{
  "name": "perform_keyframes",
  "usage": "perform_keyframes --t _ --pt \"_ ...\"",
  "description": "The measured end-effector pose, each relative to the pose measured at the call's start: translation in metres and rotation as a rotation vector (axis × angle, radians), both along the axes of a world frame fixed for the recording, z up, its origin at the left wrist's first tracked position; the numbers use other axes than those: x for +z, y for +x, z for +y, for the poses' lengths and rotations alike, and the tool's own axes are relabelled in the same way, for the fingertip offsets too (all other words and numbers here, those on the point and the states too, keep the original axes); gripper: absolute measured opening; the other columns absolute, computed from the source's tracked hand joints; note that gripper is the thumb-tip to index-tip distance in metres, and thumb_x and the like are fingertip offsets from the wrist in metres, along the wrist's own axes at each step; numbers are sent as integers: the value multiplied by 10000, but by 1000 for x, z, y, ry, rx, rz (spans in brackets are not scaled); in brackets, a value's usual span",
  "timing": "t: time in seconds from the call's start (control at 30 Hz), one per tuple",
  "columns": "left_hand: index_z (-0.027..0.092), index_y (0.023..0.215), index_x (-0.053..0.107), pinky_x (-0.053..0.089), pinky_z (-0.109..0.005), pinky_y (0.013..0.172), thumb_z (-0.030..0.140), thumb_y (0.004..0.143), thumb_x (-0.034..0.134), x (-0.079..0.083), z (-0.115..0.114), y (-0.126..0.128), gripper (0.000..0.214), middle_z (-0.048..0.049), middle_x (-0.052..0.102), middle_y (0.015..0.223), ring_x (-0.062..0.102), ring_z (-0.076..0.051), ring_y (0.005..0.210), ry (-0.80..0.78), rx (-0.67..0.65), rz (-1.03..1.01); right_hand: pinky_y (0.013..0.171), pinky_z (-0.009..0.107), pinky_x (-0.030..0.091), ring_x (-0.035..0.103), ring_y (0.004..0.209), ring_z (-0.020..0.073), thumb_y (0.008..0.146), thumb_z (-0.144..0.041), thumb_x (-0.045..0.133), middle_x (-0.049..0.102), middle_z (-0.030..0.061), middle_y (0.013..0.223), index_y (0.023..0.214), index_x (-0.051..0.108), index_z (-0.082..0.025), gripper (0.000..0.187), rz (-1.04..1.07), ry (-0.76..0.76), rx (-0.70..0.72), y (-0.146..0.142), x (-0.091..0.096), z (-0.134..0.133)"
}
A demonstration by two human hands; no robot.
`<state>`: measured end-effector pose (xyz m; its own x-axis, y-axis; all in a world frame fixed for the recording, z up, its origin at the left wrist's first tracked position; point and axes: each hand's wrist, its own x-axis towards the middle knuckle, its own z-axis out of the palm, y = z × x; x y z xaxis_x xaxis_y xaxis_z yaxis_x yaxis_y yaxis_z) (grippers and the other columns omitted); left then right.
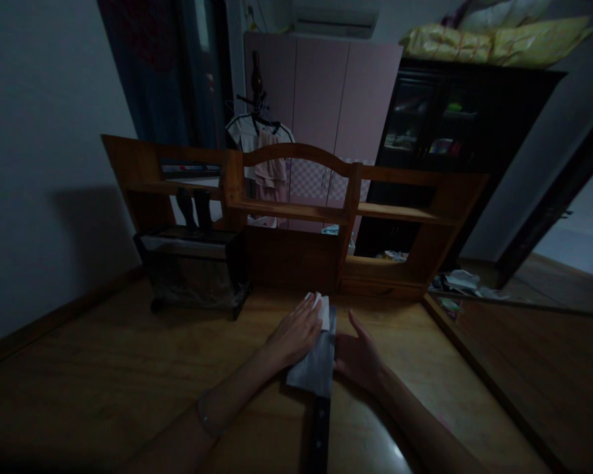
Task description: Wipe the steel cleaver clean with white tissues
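A cleaver lies on the wooden desk with its broad blade pointing away from me and its black handle pointing towards me. A white cloth lies on the far end of the blade. My left hand rests palm down on the cloth and blade, with its fingers flat and close together. My right hand sits just right of the blade and touches its edge. Its thumb is raised and its fingers are apart, holding nothing.
A wooden shelf unit stands along the back of the desk, with a dark knife rack at its left. The desk's right edge drops to the floor. Behind stand a pink wardrobe and a dark cabinet.
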<state>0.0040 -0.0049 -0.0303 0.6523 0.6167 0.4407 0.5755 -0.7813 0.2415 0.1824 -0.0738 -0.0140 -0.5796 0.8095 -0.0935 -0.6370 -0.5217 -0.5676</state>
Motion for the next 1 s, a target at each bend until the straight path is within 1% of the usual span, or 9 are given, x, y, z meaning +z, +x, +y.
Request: perform_keyframes --t 0.2,0.27,0.33,0.43,0.53,0.7,0.87,0.93,1.0 --pt "212 1524 164 186 -381 1199 380 1028 209 15 -22 9 525 -33 160 1585 83 -164 1463 -62 -182 40 767 344 522 657 800 206 897 -662 406 701 107 900 1121 596 -90 643 -29 -64 -58 1 -6 3" --pt "217 1523 168 181 -382 1198 360 1031 192 18 -25 12 513 -27 166 1583 79 -158 1463 -59 -198 39 775 346 515 655 807 210 896 -651 423 701 109 901 1107 602 -94 622 -51 -88 -75 1 -6 3" --pt "217 1522 173 181 -386 1199 345 1032 179 18 -25 13 507 -26 168 1583 81 -156 1463 -52 -170 25 769 337 507 653 801 209 894 -652 427 698 116 892 1063 613 -85 620 -49 -90 -57 -1 -6 2" --pt "223 1518 190 194 -400 1199 354 1030 184 13 -19 13 505 -18 181 1582 93 -167 1462 -48 -112 5 768 321 498 650 815 211 883 -682 404 692 134 891 1026 617 -69 665 -21 -70 22 -3 -6 1" --pt "197 1509 226 196 -395 1202 364 1029 191 9 -11 12 509 -35 212 1575 104 -171 1461 -24 -67 1 767 318 498 651 823 213 878 -702 382 690 138 891 1020 613 -62 695 -3 -53 83 -4 -6 1" --pt "160 1497 258 212 -397 1196 375 1028 192 1 -2 8 520 -73 232 1566 126 -179 1458 9 18 -37 775 336 502 651 816 212 896 -685 361 691 134 907 1080 593 -59 693 14 -26 56 -1 -3 1" --pt "175 1507 225 231 -427 1182 432 1024 198 -11 8 3 549 -84 218 1565 139 -200 1453 -56 104 -97 777 333 508 656 822 217 908 -666 361 692 149 930 1127 579 -41 696 4 0 8 4 3 0" --pt "179 1519 180 218 -431 1184 450 1021 193 -14 10 3 566 -84 184 1572 114 -199 1456 -88 110 -105 763 327 513 657 837 223 910 -662 362 689 162 954 1131 578 -33 701 7 3 3 5 3 1" --pt "189 1525 149 201 -434 1187 457 1020 194 -15 9 3 573 -76 151 1579 86 -199 1458 -102 81 -102 750 323 519 658 838 223 909 -660 367 686 171 971 1111 587 -30 698 5 4 -4 5 1 1"
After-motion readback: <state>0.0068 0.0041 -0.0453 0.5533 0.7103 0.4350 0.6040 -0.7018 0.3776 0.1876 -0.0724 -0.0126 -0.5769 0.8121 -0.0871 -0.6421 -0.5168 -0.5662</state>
